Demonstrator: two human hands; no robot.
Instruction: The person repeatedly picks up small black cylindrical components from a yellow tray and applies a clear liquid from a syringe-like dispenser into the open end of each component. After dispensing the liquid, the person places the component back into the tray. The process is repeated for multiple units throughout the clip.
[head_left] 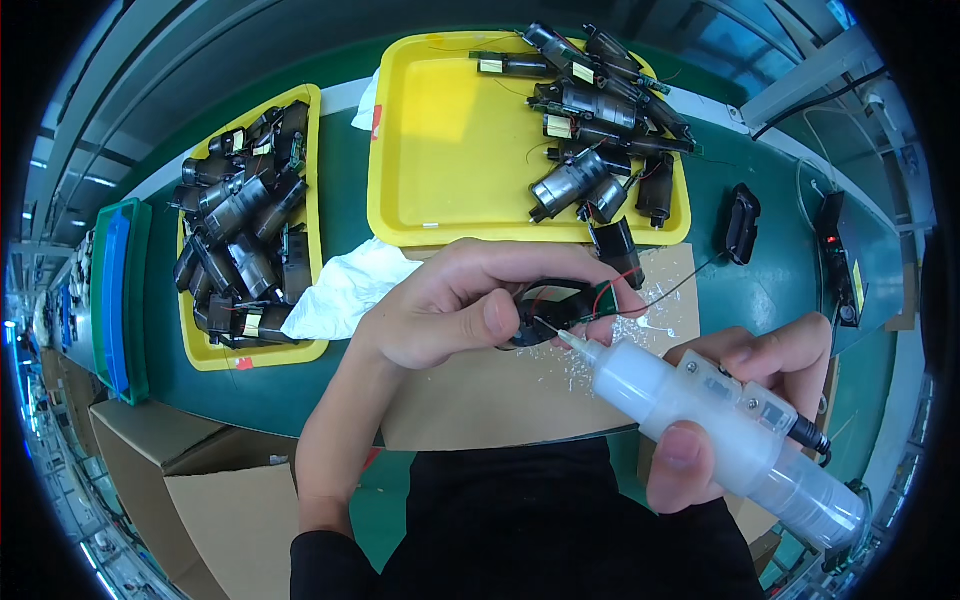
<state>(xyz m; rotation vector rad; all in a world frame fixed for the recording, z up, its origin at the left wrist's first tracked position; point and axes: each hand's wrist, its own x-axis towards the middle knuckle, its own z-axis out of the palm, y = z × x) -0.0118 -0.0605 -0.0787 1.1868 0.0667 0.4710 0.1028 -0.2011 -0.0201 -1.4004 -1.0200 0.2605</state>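
Observation:
My left hand (425, 315) is closed around a small black plastic part (545, 300) with a green circuit board and thin red and dark wires. In my right hand (785, 360) is a thick, translucent white glue dispenser (650, 385), slanting from lower right to upper left. Its narrow needle tip reaches the black part; whether it touches cannot be told. A cable leaves the dispenser's side. Beneath both hands lies a brown cardboard sheet (470, 405) spotted with white specks and drips.
A yellow tray (440, 150) ahead holds several black cylindrical units (590, 105) on its right side. Another yellow tray (314, 150) at left is heaped with similar units. Nearby are white crumpled plastic (350, 285), a black casing (740, 222) and a cardboard box (235, 520).

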